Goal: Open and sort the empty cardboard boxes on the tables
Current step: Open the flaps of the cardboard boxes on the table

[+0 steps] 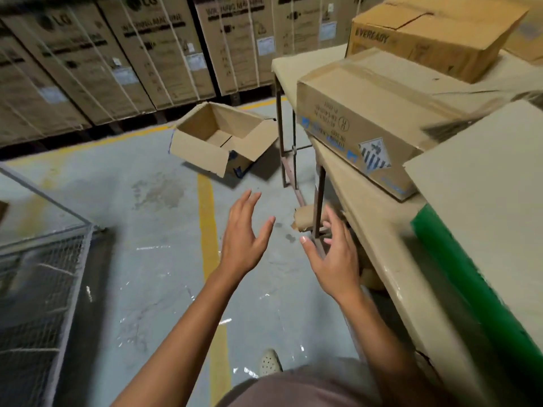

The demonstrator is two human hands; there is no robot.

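Observation:
An opened cardboard box (219, 141) with its flaps spread is tilted above the grey floor, ahead of my hands and apart from them. My left hand (245, 233) and my right hand (333, 257) are both stretched forward, empty, fingers apart. On the paper-covered table (379, 230) at the right lies a taped, closed box with blue markings (357, 121). Behind it stands a closed Eveready box (435, 36). A flat grey board with a green edge (484, 201) lies at the table's near end.
Tall LG washing-machine cartons (117, 54) line the back wall. A wire-mesh cage (41, 289) stands at the left. A yellow line (210, 230) runs down the floor. The table's metal legs (318, 198) stand close to my right hand.

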